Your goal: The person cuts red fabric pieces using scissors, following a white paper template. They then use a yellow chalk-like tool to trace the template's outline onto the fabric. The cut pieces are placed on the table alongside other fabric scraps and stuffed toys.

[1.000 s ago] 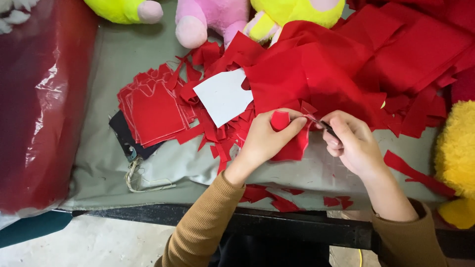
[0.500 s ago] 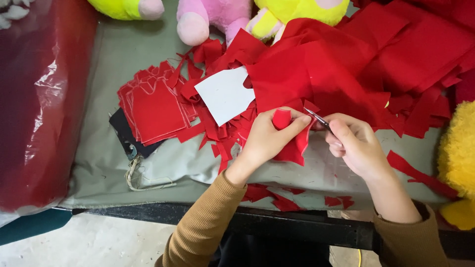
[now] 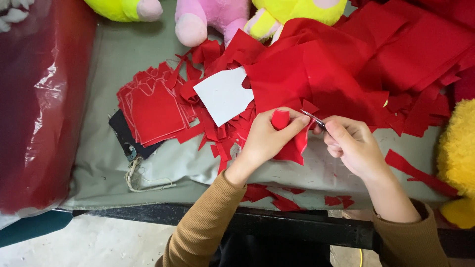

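A small red felt piece (image 3: 292,136) is pinched taut in the left hand (image 3: 269,138), steadying it for cutting. Slim metal scissors (image 3: 314,118) are gripped in the right hand (image 3: 354,146), just right of the felt piece.

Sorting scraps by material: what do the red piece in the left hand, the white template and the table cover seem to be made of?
Red piece: soft matte fabric, perhaps felt; it folds limply over the left hand.
White template: stiff card or paper, probably; flat, clean-cut edges.
Table cover: grey-green woven cloth, apparently; it wrinkles at the edge.

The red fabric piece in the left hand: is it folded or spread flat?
Folded: the red fabric piece bends over the left hand's fingers, not lying flat.
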